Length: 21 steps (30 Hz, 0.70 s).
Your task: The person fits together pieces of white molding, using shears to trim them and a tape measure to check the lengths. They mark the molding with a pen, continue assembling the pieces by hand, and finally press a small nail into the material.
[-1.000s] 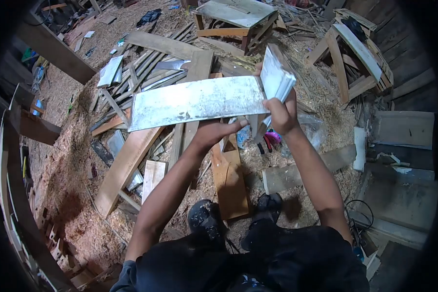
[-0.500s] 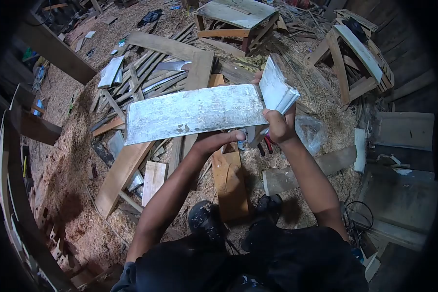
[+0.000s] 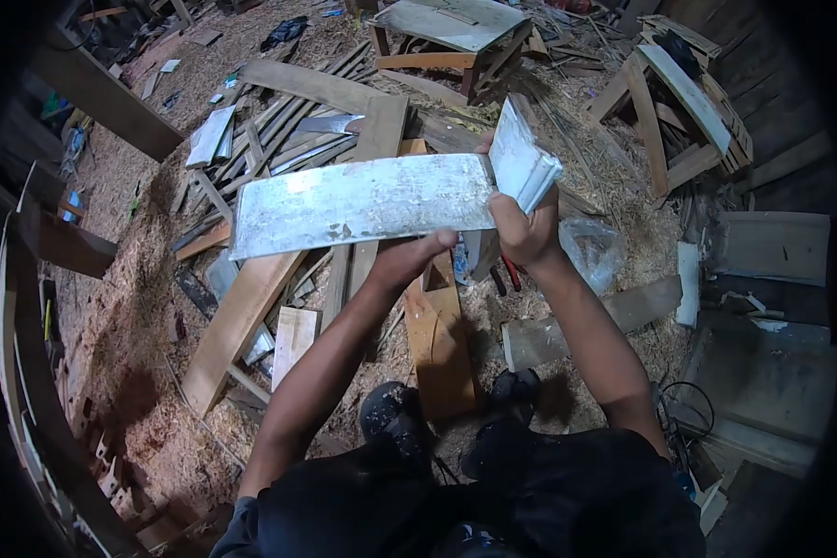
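Observation:
A long white-painted board [image 3: 363,200] with worn, scuffed patches is held up in front of me, roughly level. At its right end a shorter white piece with a moulded edge [image 3: 523,158] stands at an angle to it; whether the two are fastened cannot be seen. My left hand [image 3: 413,259] supports the long board from below, thumb along its lower edge and fingers hidden behind it. Around the corner where both pieces meet, my right hand [image 3: 530,228] is closed, its thumb on the near side. Beneath lies an orange-brown wooden block [image 3: 440,349], between my feet.
Loose planks and strips [image 3: 312,88] are piled on the shavings-covered floor. Red-handled pliers [image 3: 510,272] and a clear plastic bag [image 3: 593,251] lie near my right hand. A low wooden table [image 3: 451,23] stands ahead, and a wooden frame [image 3: 656,130] is at the right.
Both hands have shifted the white pieces slightly up and to the left. My grip looks the same.

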Motion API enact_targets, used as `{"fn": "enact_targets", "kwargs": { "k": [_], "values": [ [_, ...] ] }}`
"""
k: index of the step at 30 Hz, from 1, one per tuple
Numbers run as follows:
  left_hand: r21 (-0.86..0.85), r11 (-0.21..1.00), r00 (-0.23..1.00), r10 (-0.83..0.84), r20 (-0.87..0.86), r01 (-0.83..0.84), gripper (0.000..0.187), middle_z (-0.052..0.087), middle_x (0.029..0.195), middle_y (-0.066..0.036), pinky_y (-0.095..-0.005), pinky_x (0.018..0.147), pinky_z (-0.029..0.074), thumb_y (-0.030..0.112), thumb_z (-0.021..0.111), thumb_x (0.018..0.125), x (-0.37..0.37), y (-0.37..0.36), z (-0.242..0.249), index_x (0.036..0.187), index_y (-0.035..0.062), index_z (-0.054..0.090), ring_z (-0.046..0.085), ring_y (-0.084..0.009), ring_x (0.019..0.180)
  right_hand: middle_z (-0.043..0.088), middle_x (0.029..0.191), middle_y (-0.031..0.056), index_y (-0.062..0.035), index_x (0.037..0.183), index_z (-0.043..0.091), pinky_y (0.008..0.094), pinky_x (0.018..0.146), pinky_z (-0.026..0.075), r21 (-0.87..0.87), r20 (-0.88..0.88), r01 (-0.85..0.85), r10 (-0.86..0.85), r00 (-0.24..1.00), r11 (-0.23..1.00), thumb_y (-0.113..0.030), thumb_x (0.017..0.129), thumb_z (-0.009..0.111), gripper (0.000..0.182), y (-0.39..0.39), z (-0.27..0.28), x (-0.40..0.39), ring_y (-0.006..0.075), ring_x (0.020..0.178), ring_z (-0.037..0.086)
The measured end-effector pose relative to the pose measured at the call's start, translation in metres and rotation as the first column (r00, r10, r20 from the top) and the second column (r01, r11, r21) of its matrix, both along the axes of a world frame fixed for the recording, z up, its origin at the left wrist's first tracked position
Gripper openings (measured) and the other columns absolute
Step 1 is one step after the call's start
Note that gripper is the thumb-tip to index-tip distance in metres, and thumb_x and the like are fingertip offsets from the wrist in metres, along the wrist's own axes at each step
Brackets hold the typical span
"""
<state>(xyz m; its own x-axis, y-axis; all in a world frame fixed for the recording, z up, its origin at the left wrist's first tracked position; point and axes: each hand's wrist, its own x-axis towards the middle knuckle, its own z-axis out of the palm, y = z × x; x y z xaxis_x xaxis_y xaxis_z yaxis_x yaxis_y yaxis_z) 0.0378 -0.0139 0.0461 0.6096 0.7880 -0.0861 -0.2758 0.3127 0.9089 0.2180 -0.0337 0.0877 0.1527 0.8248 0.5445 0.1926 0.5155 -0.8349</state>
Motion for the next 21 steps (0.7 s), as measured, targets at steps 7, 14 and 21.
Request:
{"fn": "enact_targets", "kwargs": {
  "k": [7,14,21],
  "values": [
    [0.041,0.999,0.999,-0.006,0.043,0.005,0.072,0.046,0.141,-0.014,-0.0366,0.112,0.029,0.04,0.07,0.087,0.009,0.006,-0.004,0.14,0.0002,0.043,0.042,-0.0246,0.132,0.052,0.126,0.0166,0.0059,0.131,0.044,0.0395,0.102,0.038,-0.022,0.036,-0.099,0.1,0.994,0.995,-0.039,0.089,0.056,0.063,0.007,0.004,0.008,0.0255,0.118,0.051],
    [-0.014,0.998,0.992,0.062,-0.106,-0.064,0.08,0.04,0.147,-0.015,-0.0371,0.116,0.022,0.049,0.066,0.086,-0.002,0.008,-0.007,0.143,0.0005,0.04,0.035,-0.0264,0.138,0.049,0.133,0.0142,-0.0005,0.147,0.032,0.0391,0.105,0.034,0.053,-0.132,-0.038,0.044,0.99,0.998,-0.059,0.096,0.043,0.078,0.005,-0.022,0.024,0.0228,0.124,0.046],
    [0.018,0.979,0.976,0.206,-0.073,-0.205,0.081,0.047,0.137,-0.016,-0.0415,0.109,0.032,0.059,0.058,0.085,-0.001,0.015,-0.004,0.139,0.0001,0.041,0.045,-0.0282,0.128,0.06,0.106,0.0241,-0.001,0.106,0.062,0.0482,0.087,0.048,-0.329,0.827,0.528,-0.031,0.561,0.783,-0.028,0.08,0.074,0.039,-0.028,-0.133,0.088,0.0407,0.1,0.059]
  ]
}}
